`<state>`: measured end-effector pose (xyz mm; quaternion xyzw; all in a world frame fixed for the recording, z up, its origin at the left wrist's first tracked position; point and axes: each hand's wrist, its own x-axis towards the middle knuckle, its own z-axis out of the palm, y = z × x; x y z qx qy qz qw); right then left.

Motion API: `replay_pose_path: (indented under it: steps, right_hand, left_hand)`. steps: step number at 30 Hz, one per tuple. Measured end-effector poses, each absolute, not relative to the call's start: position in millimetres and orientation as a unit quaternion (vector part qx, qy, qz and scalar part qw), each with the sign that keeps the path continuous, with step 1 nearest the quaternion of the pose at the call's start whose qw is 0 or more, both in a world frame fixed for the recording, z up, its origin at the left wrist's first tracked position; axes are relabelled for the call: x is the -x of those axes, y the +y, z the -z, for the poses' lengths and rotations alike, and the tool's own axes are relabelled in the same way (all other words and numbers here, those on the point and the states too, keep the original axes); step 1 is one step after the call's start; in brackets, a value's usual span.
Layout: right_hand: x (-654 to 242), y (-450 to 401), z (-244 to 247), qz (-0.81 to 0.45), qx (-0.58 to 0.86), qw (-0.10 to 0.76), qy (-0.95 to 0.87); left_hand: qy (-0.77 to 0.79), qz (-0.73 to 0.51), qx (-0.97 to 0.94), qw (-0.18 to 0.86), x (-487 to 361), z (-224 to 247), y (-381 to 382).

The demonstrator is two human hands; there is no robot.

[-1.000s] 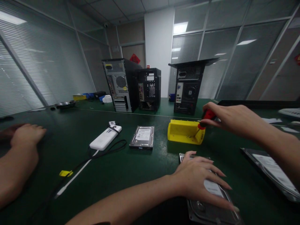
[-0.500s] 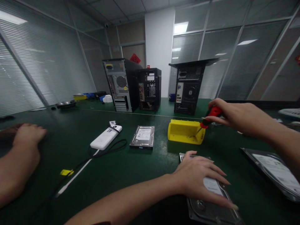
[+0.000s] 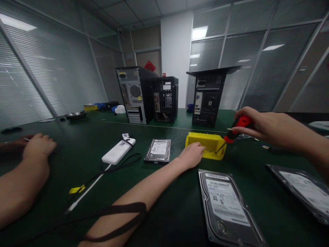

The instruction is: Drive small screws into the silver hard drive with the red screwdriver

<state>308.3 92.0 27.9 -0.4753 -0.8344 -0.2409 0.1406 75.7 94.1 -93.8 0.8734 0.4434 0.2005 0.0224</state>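
Head view: on the green table (image 3: 177, 192), the yellow bin (image 3: 207, 136) stood a little right of the middle, its floor dotted with small bits too fine to make out. The right hand (image 3: 257, 125) gripped the red and black handle of a screwdriver (image 3: 243, 122), fingers closed around it, and the shaft slanted down over the bin's right-hand end, its tip inside near the floor. The left hand (image 3: 191, 155) lay against the bin's near left corner, fingers bent over the rim — whether they pinched anything could not be told. A dark strap (image 3: 128, 208) looped across the left forearm.

Toward the table's near edge, below the bin, a hard drive (image 3: 226, 200) lay flat, label up, touched by neither hand. A second drive (image 3: 158, 148) lay just left of the left hand, and a third (image 3: 304, 188) lay toward the table's right side, beneath the right forearm.

Farther left lay a white device (image 3: 118, 151) with a white cable (image 3: 88, 190) running toward the near left corner, a yellow tag (image 3: 77, 189) beside it. At the table's left side rested another person's hand (image 3: 38, 145). Three computer cases (image 3: 136, 97) stood upright toward the far edge — just beyond a pale line crossing the tabletop.
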Motion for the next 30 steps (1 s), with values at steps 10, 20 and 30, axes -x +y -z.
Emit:
replay_pose_path:
  steps: [10, 20, 30]
  right_hand:
    - [-306.2, 92.9, -26.5, 0.217, 0.482, 0.123, -0.840]
    - [-306.5, 94.4, -25.0, 0.211, 0.483, 0.116, -0.842]
    - [-307.7, 93.3, -25.4, 0.217, 0.480, 0.118, -0.842]
  left_hand:
    - [0.435, -0.143, -0.889, -0.032, -96.0, 103.2, 109.4]
    - [0.435, -0.159, -0.884, -0.064, -98.0, 105.6, 106.4]
    - [0.436, -0.148, -0.884, -0.081, -100.7, 104.1, 112.0]
